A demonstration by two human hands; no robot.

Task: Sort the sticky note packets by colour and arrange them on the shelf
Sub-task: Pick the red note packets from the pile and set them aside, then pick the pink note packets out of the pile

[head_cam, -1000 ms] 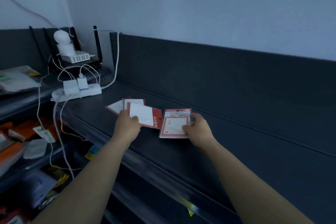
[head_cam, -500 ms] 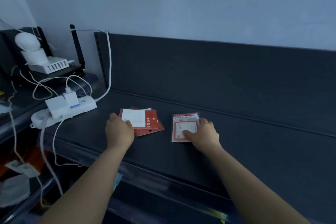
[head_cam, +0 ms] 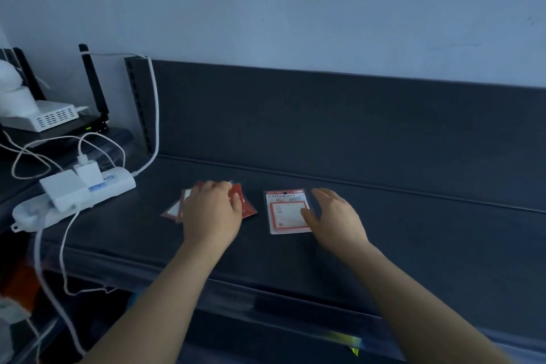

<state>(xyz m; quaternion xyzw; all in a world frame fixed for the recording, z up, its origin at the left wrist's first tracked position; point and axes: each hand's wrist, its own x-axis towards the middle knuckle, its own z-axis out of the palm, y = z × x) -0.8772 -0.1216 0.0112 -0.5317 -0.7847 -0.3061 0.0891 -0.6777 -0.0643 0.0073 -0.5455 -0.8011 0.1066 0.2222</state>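
Note:
A small pile of red sticky note packets (head_cam: pixel 247 207) lies flat on the dark shelf (head_cam: pixel 384 233). My left hand (head_cam: pixel 211 211) lies over that pile with straight fingers and covers most of it. To the right, apart from the pile, a single red-framed packet marked UNIVERSITY (head_cam: pixel 285 211) lies flat. My right hand (head_cam: pixel 335 217) is beside this packet with relaxed fingers, its thumb over the packet's right edge. Neither hand grips anything.
A white power strip (head_cam: pixel 74 195) with plugged adapters and loose white cables sits at the shelf's left end. Behind it stand a black router (head_cam: pixel 94 103) and a white device (head_cam: pixel 38 118). The shelf's dark back panel rises behind the packets. Lower shelves hold goods at bottom left.
My left hand slid forward over the red pile and now covers it. My right hand opened and drew to the right of the UNIVERSITY packet. The view shifted right.

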